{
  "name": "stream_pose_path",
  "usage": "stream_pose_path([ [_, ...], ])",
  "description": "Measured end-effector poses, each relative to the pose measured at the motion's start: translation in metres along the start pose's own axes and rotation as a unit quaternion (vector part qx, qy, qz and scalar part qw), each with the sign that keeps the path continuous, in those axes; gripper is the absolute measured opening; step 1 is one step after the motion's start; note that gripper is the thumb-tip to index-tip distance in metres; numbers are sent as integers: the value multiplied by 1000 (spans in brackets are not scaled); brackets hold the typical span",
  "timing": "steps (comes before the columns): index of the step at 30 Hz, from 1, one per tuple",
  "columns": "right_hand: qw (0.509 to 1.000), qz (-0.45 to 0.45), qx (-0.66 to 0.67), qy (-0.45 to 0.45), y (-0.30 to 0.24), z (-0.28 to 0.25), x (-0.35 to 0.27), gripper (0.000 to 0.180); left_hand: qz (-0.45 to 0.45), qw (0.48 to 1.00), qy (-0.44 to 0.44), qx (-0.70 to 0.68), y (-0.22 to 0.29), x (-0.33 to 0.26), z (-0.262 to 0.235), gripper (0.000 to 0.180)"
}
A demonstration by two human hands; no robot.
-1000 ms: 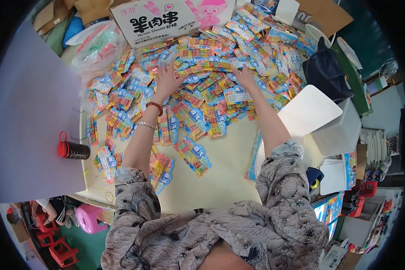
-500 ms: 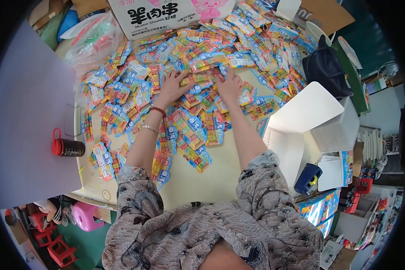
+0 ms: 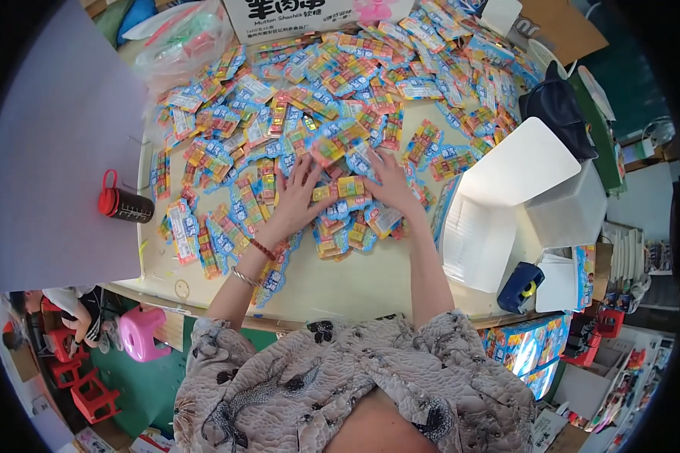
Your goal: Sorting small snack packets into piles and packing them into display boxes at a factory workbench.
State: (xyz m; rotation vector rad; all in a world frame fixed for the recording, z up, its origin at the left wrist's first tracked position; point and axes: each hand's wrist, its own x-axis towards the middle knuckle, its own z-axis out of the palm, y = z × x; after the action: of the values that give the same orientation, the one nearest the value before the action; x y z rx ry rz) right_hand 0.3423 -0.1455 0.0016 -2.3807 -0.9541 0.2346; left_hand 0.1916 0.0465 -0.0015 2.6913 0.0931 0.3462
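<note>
Flat, colourful candy packets (image 3: 329, 60), blue-edged with red, yellow and green pieces showing, lie heaped over the table. Near the middle, my left hand (image 3: 298, 198) rests on the front of the pile with its fingers spread. My right hand (image 3: 394, 187) lies opposite, fingers stretched out over several packets. One packet (image 3: 347, 188) lies between the two hands, by my left thumb and my right fingertips. Beyond the fingers another packet (image 3: 338, 140) sits tilted on top of the pile. Packets partly hide the fingertips of both hands.
An open white box (image 3: 480, 245) stands at the right, beside a blue tape dispenser (image 3: 520, 287) and a dark bag (image 3: 555, 113). A large printed carton (image 3: 317, 19) and plastic bags (image 3: 181, 53) are at the back. A red-lidded bottle (image 3: 125, 200) stands left.
Both hands have drawn back toward me from deeper in the pile, and packets between and under them have shifted nearer. The view has shifted a little too.
</note>
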Motion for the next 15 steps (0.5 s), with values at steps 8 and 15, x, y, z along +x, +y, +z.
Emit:
stream_pose_path([
  [8,987,97,121,42,-4,-37,12,81,-206,898,179,-345,-12,38,-21,53],
  [15,993,90,-79,-22,-34,-15,15,89,-141,987,10,72,-15,96,-10,84],
])
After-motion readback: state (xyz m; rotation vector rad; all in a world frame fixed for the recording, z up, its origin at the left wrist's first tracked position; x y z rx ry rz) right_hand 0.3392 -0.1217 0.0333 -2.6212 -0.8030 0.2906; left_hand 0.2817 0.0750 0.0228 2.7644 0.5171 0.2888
